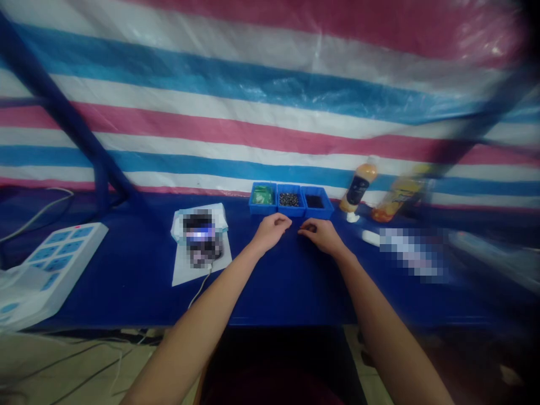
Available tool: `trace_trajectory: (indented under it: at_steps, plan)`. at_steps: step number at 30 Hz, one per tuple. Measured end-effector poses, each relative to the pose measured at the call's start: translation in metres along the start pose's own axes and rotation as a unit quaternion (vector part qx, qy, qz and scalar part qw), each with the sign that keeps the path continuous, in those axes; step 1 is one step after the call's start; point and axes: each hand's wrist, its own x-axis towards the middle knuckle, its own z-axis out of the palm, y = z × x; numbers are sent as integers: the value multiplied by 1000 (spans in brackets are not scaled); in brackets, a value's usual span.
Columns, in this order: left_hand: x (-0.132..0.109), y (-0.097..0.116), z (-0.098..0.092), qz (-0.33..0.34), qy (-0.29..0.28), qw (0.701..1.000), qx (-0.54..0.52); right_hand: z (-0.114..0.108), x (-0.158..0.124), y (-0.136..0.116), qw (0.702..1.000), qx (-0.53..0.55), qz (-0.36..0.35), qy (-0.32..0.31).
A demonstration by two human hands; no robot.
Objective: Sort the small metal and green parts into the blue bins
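My left hand [272,230] is over the blue table, just in front of three small blue bins, its fingertips pinched together. Facing it a short gap away, my right hand [321,233] has its fingers curled against the thumb. Whatever either hand holds is too small or hidden to make out. The left bin [263,211] contains green packets [264,194]. Small shiny metallic pieces [289,199] fill the middle bin [291,212]. Dark small pieces [314,201] lie in the right bin [319,214]. The hands and the bins appear apart.
Two bottles, one dark-labelled [358,188] and one yellowish [394,199], stand right of the bins by a crumpled white scrap [351,217]. At left are a blurred-out device [205,247] with a cable on white paper [181,270] and a power strip [80,247]. Striped sheeting [270,129] hangs behind.
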Motion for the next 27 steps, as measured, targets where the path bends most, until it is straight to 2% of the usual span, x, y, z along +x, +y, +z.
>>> trace_trajectory:
  at_steps: [4, 8, 18, 22, 27]
  plan:
    - [0, -1, 2, 32, -12, 999, 32, 5, 0, -8, 995, 89, 12, 34]
    - [0, 1, 4, 46, -34, 998, 27, 8, -1, -15, 986, 161, 13, 37]
    - [-3, 5, 3, 52, -47, 998, 0, 18, 1, -13, 976, 210, -3, 50]
    - [-4, 10, 4, 23, -55, 998, -36, 21, 1, -13, 978, 201, -1, 54]
    - [-6, 11, 4, -102, -74, 976, -175, 17, -4, -23, 986, 148, -15, 76]
